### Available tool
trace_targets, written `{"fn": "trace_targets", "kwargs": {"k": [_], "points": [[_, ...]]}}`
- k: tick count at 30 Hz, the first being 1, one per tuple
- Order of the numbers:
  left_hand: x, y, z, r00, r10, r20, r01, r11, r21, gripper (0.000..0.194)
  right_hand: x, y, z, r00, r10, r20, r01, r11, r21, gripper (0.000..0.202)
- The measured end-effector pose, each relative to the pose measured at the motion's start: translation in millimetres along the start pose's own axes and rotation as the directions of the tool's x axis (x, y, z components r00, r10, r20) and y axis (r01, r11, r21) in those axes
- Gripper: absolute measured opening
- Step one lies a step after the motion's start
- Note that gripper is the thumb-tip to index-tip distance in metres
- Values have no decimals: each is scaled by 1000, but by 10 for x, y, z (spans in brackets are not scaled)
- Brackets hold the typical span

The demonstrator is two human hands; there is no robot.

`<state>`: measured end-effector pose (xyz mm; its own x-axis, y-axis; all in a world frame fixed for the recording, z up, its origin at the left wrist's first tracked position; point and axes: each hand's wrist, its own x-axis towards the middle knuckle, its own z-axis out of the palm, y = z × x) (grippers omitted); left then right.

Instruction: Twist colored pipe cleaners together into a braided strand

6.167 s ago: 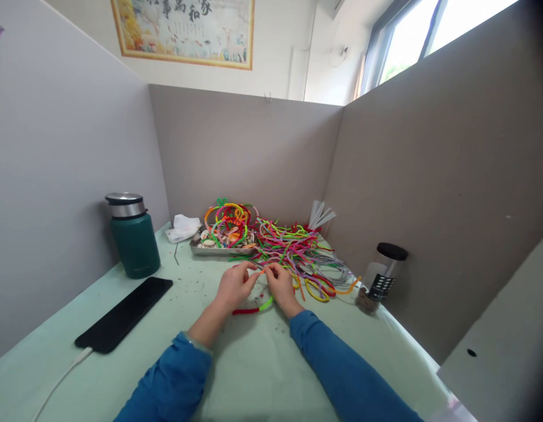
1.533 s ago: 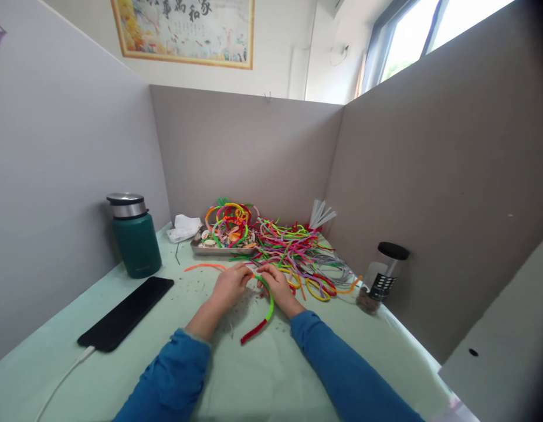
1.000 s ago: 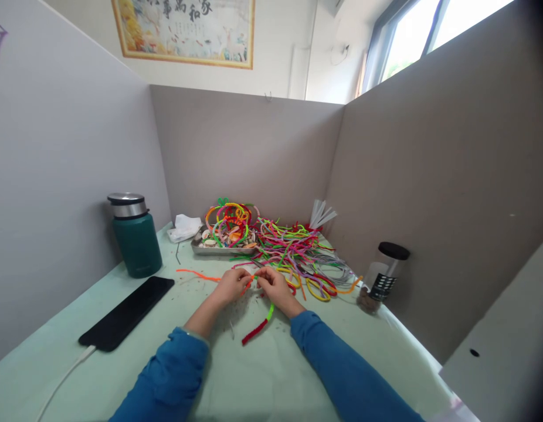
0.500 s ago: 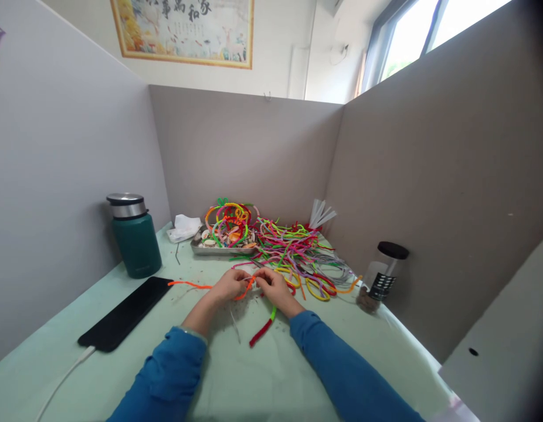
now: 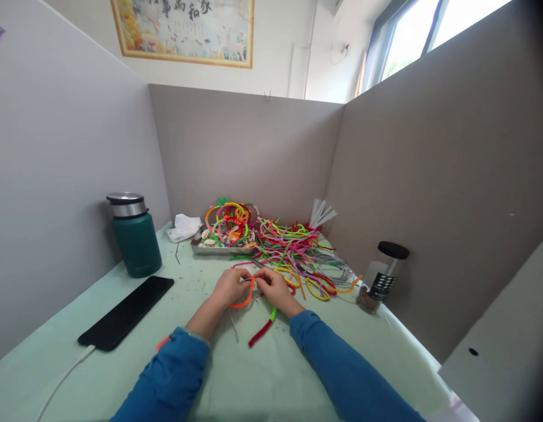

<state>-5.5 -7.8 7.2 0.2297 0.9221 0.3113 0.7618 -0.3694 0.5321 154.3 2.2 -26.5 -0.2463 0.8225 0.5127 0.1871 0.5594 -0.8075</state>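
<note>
Close together over the middle of the table, my left hand (image 5: 230,287) and my right hand (image 5: 274,287) both pinch at one spot. An orange pipe cleaner (image 5: 244,304) runs from between my fingertips and curves down under my left wrist; its far end shows beside the left sleeve. My fingers partly hide what they grip. From below my right hand hangs a green and dark red pipe cleaner (image 5: 261,334), whose upper part is covered by the hand. A thin pale strand (image 5: 233,327) dangles under my left hand.
Behind my hands lie a metal tray (image 5: 223,251) of shells and pipe-cleaner rings, and a heap of coloured pipe cleaners (image 5: 293,243). A green flask (image 5: 136,243) and black phone (image 5: 128,313) are left. A black-lidded jar (image 5: 383,278) stands right. Grey partitions enclose three sides.
The orange pipe cleaner's free end has swung from left of my left hand down toward my left sleeve, its loop widening. Both hands stay nearly in place.
</note>
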Motion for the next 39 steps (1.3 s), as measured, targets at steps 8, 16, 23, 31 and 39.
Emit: {"fn": "trace_targets", "kwargs": {"k": [8, 16, 23, 31, 39], "points": [[-45, 64, -38, 999, 53, -13, -51, 993, 106, 16, 5, -7, 2, 1000, 2, 7, -2, 1000, 15, 14], [-22, -19, -8, 996, 90, 22, -90, 996, -20, 20, 10, -8, -18, 1000, -6, 3, 6, 1000, -9, 12], [-37, 86, -45, 999, -11, 50, 18, 987, -160, 30, -12, -11, -26, 999, -12, 31, 13, 999, -32, 15], [-37, 114, -54, 977, -163, 136, 205, 892, -402, 40, -33, -81, -38, 998, -1, 65, 4, 999, -37, 14], [9, -46, 50, 979, -160, 124, 195, 911, -363, 41, -21, -57, -28, 999, -10, 42, 13, 999, -53, 13]]}}
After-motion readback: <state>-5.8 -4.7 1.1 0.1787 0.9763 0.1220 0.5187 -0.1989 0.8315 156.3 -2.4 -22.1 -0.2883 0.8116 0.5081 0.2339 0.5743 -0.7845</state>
